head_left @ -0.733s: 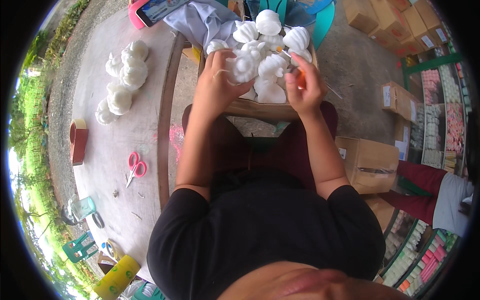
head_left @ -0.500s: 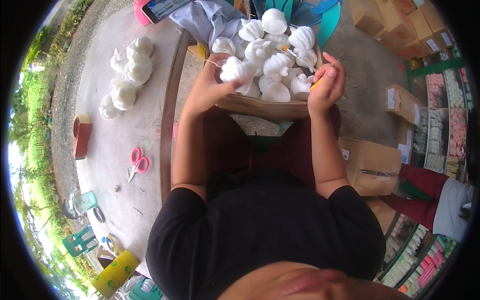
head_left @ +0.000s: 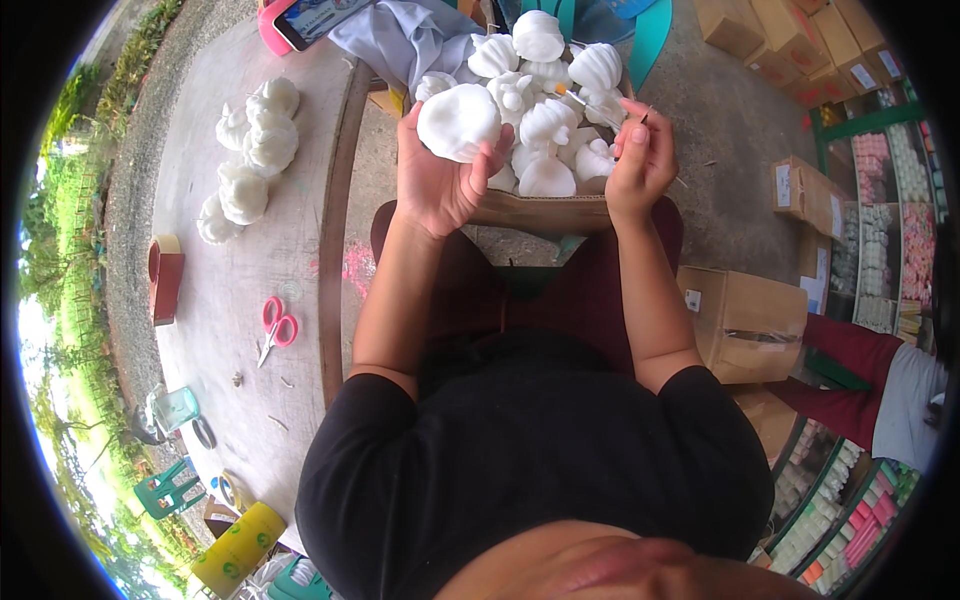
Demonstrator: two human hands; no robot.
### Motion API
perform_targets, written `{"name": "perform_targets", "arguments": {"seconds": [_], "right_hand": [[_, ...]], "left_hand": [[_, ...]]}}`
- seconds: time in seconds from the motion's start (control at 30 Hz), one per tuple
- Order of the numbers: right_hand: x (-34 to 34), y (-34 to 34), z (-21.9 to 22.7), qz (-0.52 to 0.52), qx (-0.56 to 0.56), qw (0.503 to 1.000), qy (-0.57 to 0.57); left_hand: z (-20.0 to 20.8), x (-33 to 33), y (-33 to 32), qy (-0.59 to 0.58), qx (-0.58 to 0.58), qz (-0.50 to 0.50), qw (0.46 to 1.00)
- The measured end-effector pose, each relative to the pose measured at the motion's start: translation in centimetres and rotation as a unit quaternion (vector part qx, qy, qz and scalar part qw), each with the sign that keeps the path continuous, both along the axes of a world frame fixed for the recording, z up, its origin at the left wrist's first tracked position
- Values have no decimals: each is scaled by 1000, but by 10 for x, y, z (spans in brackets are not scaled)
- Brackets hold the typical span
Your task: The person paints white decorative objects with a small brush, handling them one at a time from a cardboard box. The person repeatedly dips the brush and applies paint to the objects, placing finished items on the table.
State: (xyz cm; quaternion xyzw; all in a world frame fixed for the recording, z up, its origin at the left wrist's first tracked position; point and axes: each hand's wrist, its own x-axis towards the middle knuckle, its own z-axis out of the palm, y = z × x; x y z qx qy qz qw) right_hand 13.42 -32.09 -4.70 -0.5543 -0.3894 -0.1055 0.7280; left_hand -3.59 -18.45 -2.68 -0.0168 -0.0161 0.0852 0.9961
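Observation:
My left hand (head_left: 437, 190) cradles a white, pumpkin-shaped candle (head_left: 459, 123), its flat, slightly hollow underside turned up. Fingers and thumb curl around its edge. Above the right rim of the box, my right hand (head_left: 643, 165) is closed on a thin tool (head_left: 644, 119), of which only a dark tip shows; its exact kind is hidden by the fingers. Between and beyond both hands, a cardboard box (head_left: 540, 212) in front of my knees is heaped with similar white candles (head_left: 547, 122). A thin white stick with an orange-yellow end (head_left: 562, 90) lies among them.
On the table to the left lie several white candles (head_left: 268, 143), pink-handled scissors (head_left: 278, 328) and a tape roll (head_left: 164, 278). A phone (head_left: 312, 20) and grey cloth (head_left: 410, 45) are at the far side. Cartons (head_left: 745, 325) and stocked shelves stand to the right.
My left hand has turned palm up, bringing the candle's underside into view and slightly closer to me. My right hand has shifted a little, and the tool's orange part no longer shows.

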Motion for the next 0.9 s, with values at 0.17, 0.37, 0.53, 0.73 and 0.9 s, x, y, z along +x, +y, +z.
{"name": "perform_targets", "arguments": {"seconds": [0.17,0.37,0.53,0.73,0.9], "right_hand": [[-1,-3,1,8,-21,1000,7],[-3,-5,11,63,-73,991,-93],[-5,-1,23,114,-132,949,-263],[-2,-5,2,15,1,997,-78],[1,-1,4,2,41,998,51]], "left_hand": [[14,0,-9,172,197,107,959],[28,9,-16,260,368,115,885],[20,10,-8,272,449,125,842],[32,-13,8,409,846,155,305],[25,-18,13,431,895,35,105]]}}
